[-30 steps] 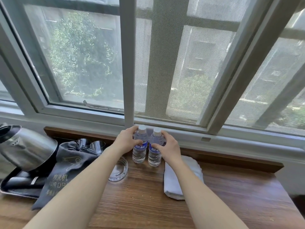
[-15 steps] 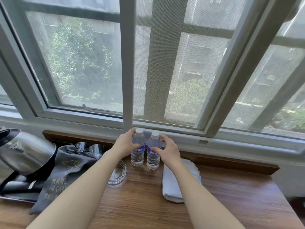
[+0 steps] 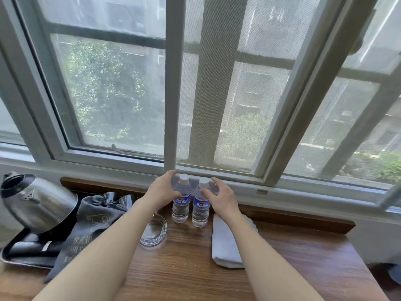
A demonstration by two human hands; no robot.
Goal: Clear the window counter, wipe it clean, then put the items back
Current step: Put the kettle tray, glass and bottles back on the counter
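A wide window (image 3: 217, 94) with grey frames and a mesh screen fills the background, with trees and buildings blurred behind the glass. Below it runs the wooden counter (image 3: 184, 268), its brown grain bare in the middle. At the far left a steel kettle (image 3: 36, 203) stands on a dark tray (image 3: 23, 255), and a dark drawstring bag (image 3: 86, 224) with gold print leans against it, with 2 glasses (image 3: 118, 197) partly hidden behind the bag. A folded grey cloth (image 3: 225, 242) lies flat on the counter under the person's right forearm. A clear glass dish (image 3: 155, 232) sits just beside the left forearm. The 2 water bottles stand upright, side by side and nearly touching, at the back of the counter close to the window sill: the left bottle (image 3: 181, 203) and the right bottle (image 3: 200, 208), each with a white cap and a blue label. The left hand (image 3: 163, 190) curls round the upper part of the left bottle, and the right hand (image 3: 222, 197) wraps the upper part of the right bottle, thumb across its shoulder.
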